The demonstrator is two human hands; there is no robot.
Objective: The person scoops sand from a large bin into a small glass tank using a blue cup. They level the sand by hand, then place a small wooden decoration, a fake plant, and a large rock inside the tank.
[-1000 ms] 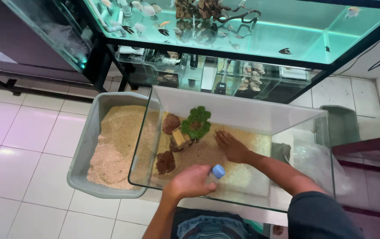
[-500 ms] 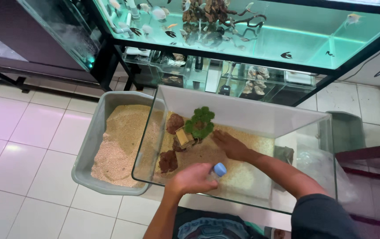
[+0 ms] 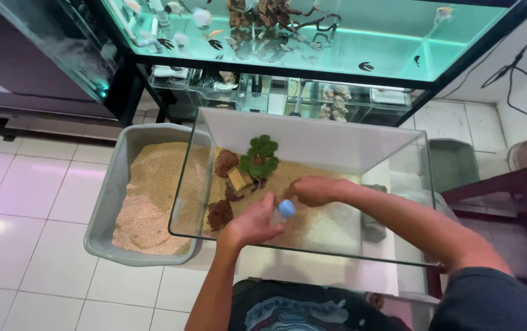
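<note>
A small glass tank [image 3: 398, 184] stands in front of me with sand, brown rocks [image 3: 225, 162], a little wooden ornament [image 3: 239, 181] and a green plant [image 3: 261, 154] on its floor. My left hand [image 3: 252, 222] is at the tank's near wall, closed around a small clear bottle with a blue cap [image 3: 285, 209]. My right hand [image 3: 315, 189] reaches down into the tank, fingers curled over the sand beside the ornament. Whether it holds anything is hidden.
A grey tub [image 3: 111, 202] full of sand sits to the left of the tank on white floor tiles. A large lit aquarium [image 3: 337, 43] with fish and driftwood stands behind, on a black stand. A dark red wooden frame [image 3: 508, 190] is on the right.
My right hand has drawn back from the plant toward my left hand and the bottle. The view has shifted slightly; the tank's contents are unmoved.
</note>
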